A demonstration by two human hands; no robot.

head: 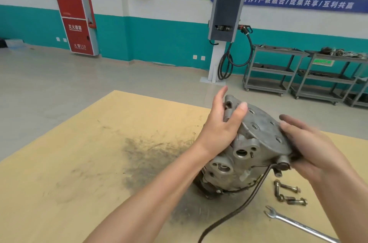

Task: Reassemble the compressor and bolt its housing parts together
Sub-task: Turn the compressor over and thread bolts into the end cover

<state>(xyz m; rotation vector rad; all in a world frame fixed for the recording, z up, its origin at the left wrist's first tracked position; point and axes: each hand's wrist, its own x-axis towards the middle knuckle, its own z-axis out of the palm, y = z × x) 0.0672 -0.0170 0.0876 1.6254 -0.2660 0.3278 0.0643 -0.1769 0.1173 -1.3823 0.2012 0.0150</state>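
A grey cast-metal compressor (242, 155) stands tilted on the wooden table (79, 163), its round end cover (262, 129) with several bolt holes facing up and toward me. My left hand (221, 123) grips the cover's left edge, thumb on top and index finger raised. On the right, my right hand (310, 143) holds the cover's rim, fingers lying over it. A black cable (239, 209) runs from the compressor toward me. Several bolts (288, 195) lie on the table to the right of the compressor.
An open-ended spanner (294, 224) lies near the table's front right. A dark greasy smear (149, 155) marks the table's middle. Beyond the table, grey metal trolleys (274, 69) and a wall-mounted charger (225, 19) with cable stand by the teal wall.
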